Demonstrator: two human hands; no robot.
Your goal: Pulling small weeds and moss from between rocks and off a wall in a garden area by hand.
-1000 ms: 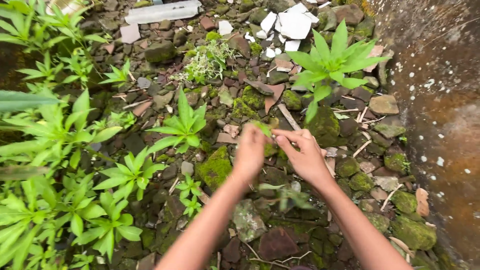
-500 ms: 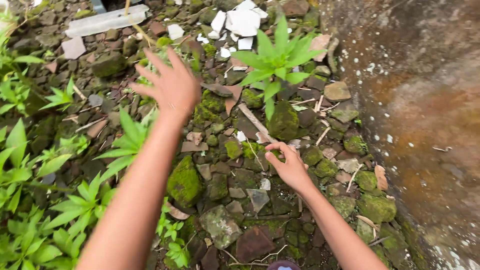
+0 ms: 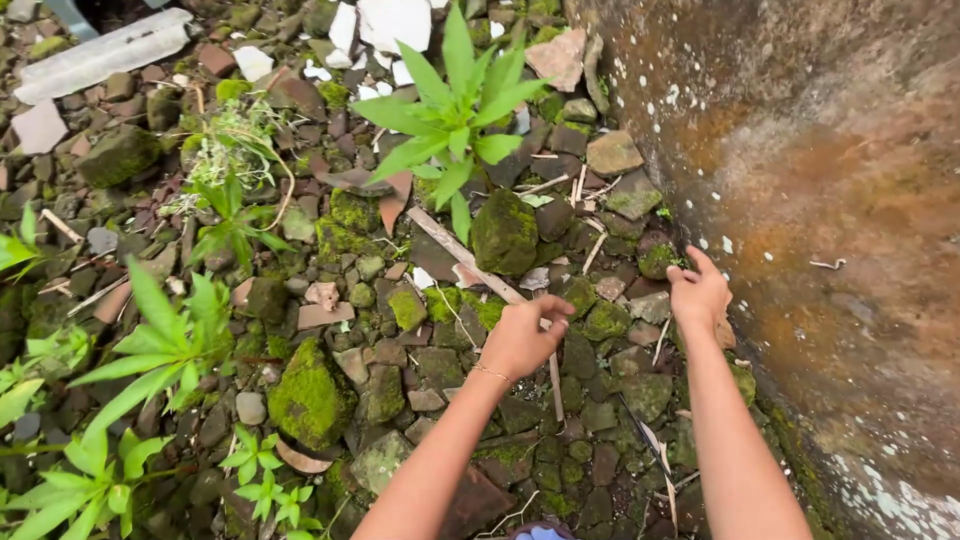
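Left hand [image 3: 522, 338], thin bracelet at wrist, curled over long pale stick [image 3: 480, 272] among mossy dark stones [image 3: 505, 232]. Right hand [image 3: 699, 295] against stained rust-brown concrete wall [image 3: 830, 180]. Beyond: 1 broad-leaved green weed [image 3: 450, 115], white tile shards [image 3: 392, 20].

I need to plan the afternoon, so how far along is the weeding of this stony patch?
Done: bare mossy stones around the hands. In hand: left hand is down on the stones; right hand reaches by the wall. Left: the big leafy plant and weeds at left.
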